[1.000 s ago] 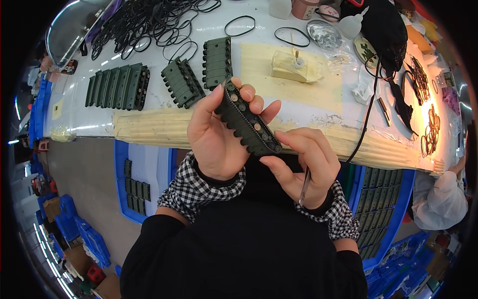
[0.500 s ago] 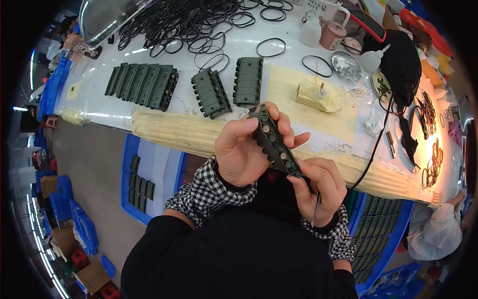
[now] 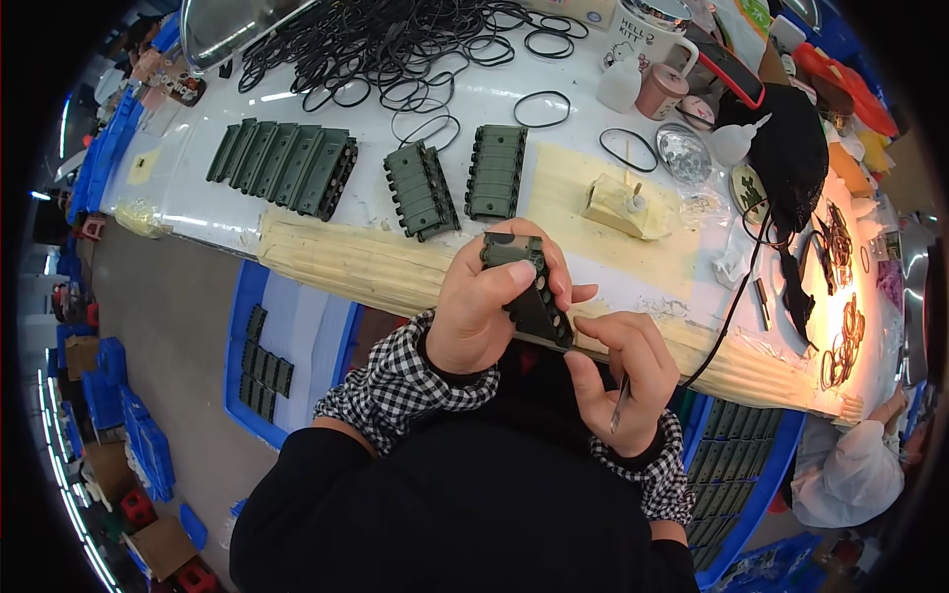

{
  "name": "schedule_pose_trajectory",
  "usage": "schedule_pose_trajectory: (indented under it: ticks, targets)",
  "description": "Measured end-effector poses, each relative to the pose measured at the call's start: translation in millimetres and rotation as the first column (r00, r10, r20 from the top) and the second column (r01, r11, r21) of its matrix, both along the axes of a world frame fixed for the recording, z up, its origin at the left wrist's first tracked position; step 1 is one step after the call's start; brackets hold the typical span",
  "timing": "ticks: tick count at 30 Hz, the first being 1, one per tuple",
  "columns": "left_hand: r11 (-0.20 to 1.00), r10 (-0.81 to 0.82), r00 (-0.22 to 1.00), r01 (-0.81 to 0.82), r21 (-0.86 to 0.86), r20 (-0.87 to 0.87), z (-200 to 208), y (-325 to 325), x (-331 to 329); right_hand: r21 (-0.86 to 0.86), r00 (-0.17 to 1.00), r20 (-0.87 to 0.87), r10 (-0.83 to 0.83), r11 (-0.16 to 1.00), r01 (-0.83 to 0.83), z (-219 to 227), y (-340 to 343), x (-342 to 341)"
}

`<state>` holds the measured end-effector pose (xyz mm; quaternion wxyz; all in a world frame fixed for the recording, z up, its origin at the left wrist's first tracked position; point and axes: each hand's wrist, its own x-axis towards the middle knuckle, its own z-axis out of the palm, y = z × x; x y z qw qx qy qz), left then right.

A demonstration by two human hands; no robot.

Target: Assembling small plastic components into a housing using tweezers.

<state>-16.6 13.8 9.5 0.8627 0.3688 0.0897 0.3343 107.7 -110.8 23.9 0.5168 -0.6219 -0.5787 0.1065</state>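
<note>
My left hand is closed around a dark green model tank hull, its thumb lying across the top. A row of small round wheels runs along the hull's side, and its lower end points toward my right hand. The right thumb and forefinger are spread close to that end; whether they touch it I cannot tell. A thin metal tool, its kind unclear, is tucked in the right hand's other fingers. Beyond the hands, two similar green hulls lie on the table, with a row of several more hulls farther left.
Black rubber loops are heaped at the back. A cream block with a stick stands right of centre, near a mug and a foil dish. Blue trays of green parts sit below the table edge. Another person is at far right.
The hull has turned in my left hand, so more of its broad faces shows. My right thumb and forefinger have opened away from its lower end. The whole view has shifted slightly.
</note>
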Motion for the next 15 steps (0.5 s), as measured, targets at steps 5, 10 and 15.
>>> schedule_pose_trajectory:
  ticks: [5,10,15]
  targets:
    - [1.000,0.016,1.000,-0.016,0.023,-0.025,2.3,-3.7,-0.4,0.032,0.992,-0.123,-0.043,0.998,0.047,9.9,14.3,-4.8]
    - [0.974,0.120,0.984,-0.092,0.207,-0.128,-2.4,-4.5,-6.2,-0.008,0.960,-0.278,0.010,1.000,-0.012,7.5,26.7,-8.9]
    - [0.961,0.157,0.971,-0.108,0.253,-0.179,0.0,-7.1,-10.1,-0.070,0.916,-0.399,0.036,0.995,-0.070,5.6,28.7,-13.5]
